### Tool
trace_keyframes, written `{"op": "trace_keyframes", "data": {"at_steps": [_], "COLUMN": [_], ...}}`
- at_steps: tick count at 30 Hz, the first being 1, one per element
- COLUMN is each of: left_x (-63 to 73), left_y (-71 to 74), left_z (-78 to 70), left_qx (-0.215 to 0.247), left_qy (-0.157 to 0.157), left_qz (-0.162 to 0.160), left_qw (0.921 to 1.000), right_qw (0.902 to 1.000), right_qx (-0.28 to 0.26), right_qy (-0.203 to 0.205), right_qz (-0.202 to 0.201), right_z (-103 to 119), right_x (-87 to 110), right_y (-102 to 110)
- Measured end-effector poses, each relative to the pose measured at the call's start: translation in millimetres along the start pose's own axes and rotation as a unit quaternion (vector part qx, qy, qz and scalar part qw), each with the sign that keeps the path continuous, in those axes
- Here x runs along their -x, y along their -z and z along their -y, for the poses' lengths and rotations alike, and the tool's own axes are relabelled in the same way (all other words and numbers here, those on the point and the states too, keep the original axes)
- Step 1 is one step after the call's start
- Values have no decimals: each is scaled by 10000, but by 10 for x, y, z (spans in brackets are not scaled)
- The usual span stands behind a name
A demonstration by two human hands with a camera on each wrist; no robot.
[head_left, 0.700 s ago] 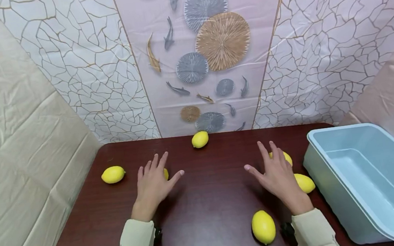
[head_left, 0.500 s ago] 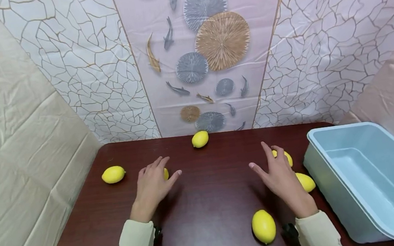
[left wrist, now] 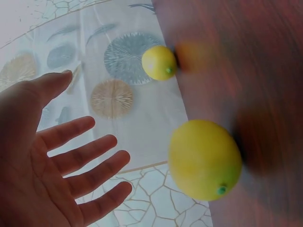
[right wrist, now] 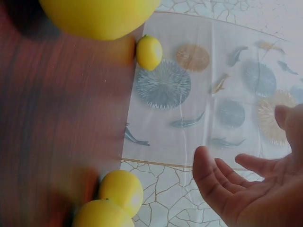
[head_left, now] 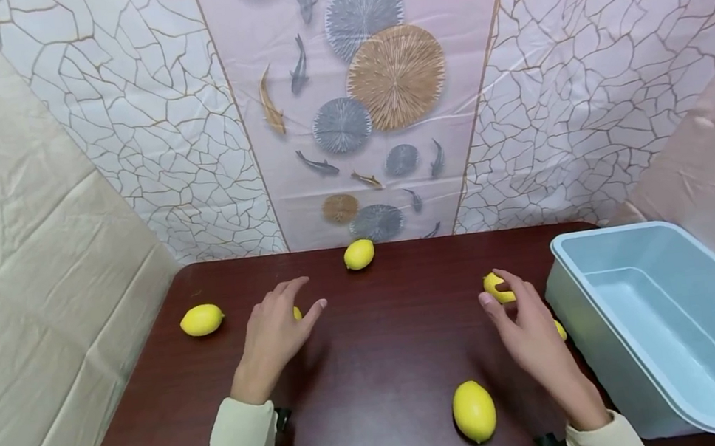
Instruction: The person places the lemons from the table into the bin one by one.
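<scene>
Blue bin [head_left: 616, 362] perhaps touches 1 lemon [head_left: 560, 330]; left hand [head_left: 272, 332] and right hand [head_left: 533, 329], fingers [left wrist: 98, 172] relaxed.

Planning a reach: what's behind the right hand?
Head view: a far lemon and a lemon beside the bin, both partly covered by the right hand; the rest is hidden.

From the head I look forward and down across the surface [head_left: 375, 369]; both wrist views (closer, tipped sideways) share the patterned backdrop [head_left: 358, 171].
</scene>
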State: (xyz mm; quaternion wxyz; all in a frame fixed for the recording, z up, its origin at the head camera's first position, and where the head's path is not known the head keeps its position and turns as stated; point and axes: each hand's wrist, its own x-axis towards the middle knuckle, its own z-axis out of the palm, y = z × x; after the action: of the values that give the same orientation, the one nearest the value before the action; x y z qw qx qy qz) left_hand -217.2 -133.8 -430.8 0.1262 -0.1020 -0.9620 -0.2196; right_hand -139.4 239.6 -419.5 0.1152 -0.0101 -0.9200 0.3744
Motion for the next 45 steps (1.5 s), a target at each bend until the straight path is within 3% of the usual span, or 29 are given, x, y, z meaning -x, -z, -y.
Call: {"op": "trace_keyframes", "data": {"at_steps": [6,13,20,28,33,38,45], "left_x": [-31,-21,4,37,53,82,90], "left_y": [19,-24,-144,-261,-331,-397,-447], "left_z": [-92,-202,-291,-395,-442,-490,-526], "left_qx": [601,1095,1215,1552,1581,1686,1654], "left_qy": [195,357,385,408,357,262,140], "left_qz": [1,-57,124,360,524,672,620], "left_qw": [9980,9933,9918,9864,9854,9830,9842], "right_qw": [9983,9916,9820,9686,9664,9615,9335], "right_qx": [311,1142,1536,1969,2107,2233,2389], "right_qy": [92,-288,218,372,63,-540,-1389], "right_qz": [-483,-529,-1077,-1473,-1470,-1505,-2287], "right_z": [11,35,17,-81,-248,-390,-443], "right_x": [176,393,558,691,762,814,886], "right_y": [103,270,464,679,785,840,819]}}
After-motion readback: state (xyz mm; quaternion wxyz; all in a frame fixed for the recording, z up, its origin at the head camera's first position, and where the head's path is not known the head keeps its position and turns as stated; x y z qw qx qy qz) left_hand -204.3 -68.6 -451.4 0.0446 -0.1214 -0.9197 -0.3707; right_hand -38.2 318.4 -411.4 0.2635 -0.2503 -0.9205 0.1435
